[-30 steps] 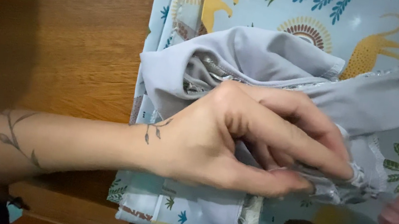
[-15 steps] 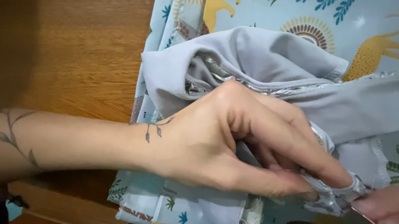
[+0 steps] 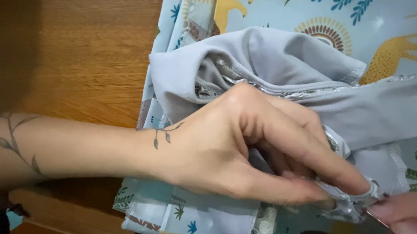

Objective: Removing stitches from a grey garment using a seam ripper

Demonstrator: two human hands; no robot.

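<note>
Fingers (image 3: 323,152) of the left hand (image 3: 232,142) are pinching together on a folded edge of the grey cloth (image 3: 292,63), thumb underneath and forefinger on top, holding the hem tight near its silvery trim. Coming in from the lower right corner, the right hand (image 3: 416,227) is meeting that same pinched edge, its thumb and forefinger closed together on what looks like a thin needle, too small to be sure of. Half a second ago this hand was sitting a little lower and farther right; a second ago only its knuckles were showing at the frame's edge. The left hand is keeping the same grip throughout.

Bunched and creased, the grey cloth is lying on a pale blue sheet (image 3: 300,5) printed with lions, yellow animals and green leaves. That sheet is covering the right part of a brown wooden table (image 3: 79,33), while the left forearm is stretching across the bare wood.
</note>
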